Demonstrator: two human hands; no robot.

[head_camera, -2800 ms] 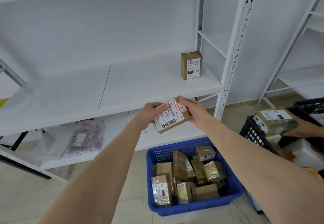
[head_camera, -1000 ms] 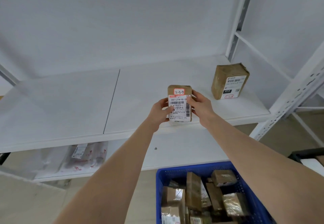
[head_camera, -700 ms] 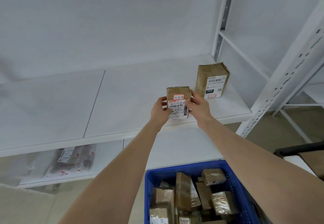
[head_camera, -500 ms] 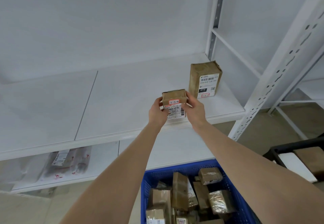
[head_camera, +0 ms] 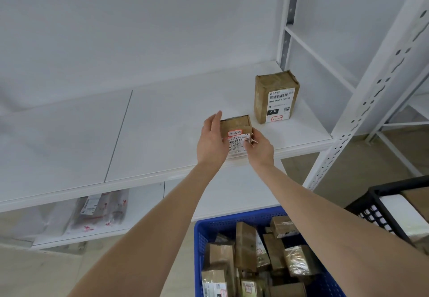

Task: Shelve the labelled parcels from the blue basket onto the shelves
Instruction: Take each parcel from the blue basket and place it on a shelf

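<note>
Small labelled parcel [head_camera: 235, 131] landed on shelf [head_camera: 162, 134]; left hand [head_camera: 212, 143] opened flat beside it, right hand [head_camera: 260, 150] still pinched its corner, nearly shelved.

My parcel [head_camera: 235, 126] is brown cardboard under glossy clear tape, with a matt paper label stuck on. Under it the shelf [head_camera: 162, 134] looks like smooth white painted metal, fairly matt. The blue basket [head_camera: 232, 224] is perforated plastic, and the basket parcels [head_camera: 299, 259] are tape-shiny too.
</note>
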